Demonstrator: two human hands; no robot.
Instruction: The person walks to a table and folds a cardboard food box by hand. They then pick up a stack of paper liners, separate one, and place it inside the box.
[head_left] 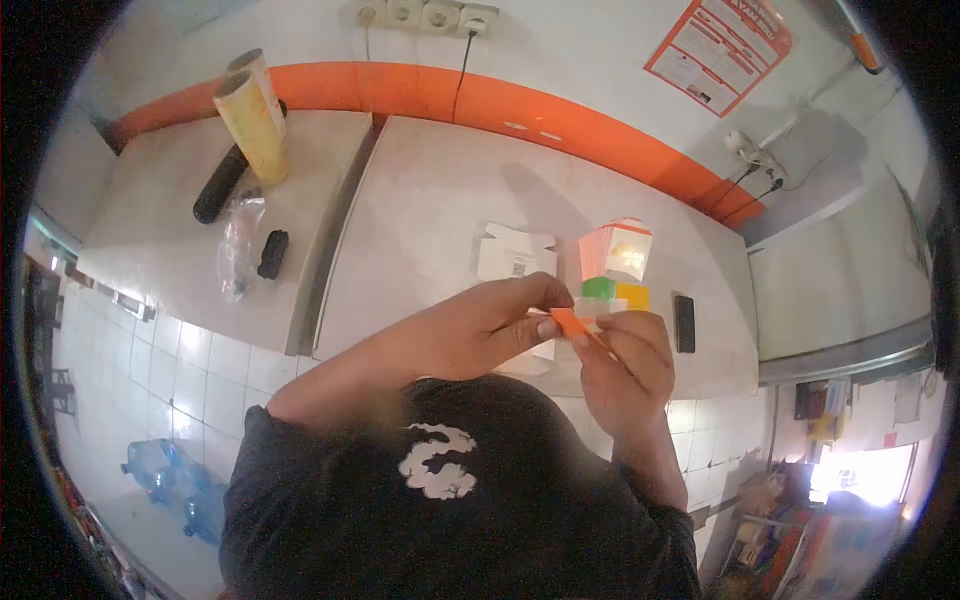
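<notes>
My left hand (510, 318) reaches in from the left with thumb and fingers pinched on an orange and white piece of folded card (572, 324). On the other side my right hand (632, 365) grips the same card, its fingers curled. Behind my left hand a flat white carton (515, 252) with a printed square code lies on the table, partly covered by the hand. Just beyond my right hand are a green block-like item (599, 288) and a yellow one (634, 295). A nested stack of orange and white paper cartons (615, 250) stands behind them.
A black phone-like object (685, 323) lies right of my right hand. On the left table (130, 220) are yellowish film rolls (255, 130), a long black object (220, 185), clear plastic (238, 245) and a small black item (273, 255). Blue water jugs (170, 480) are on the floor.
</notes>
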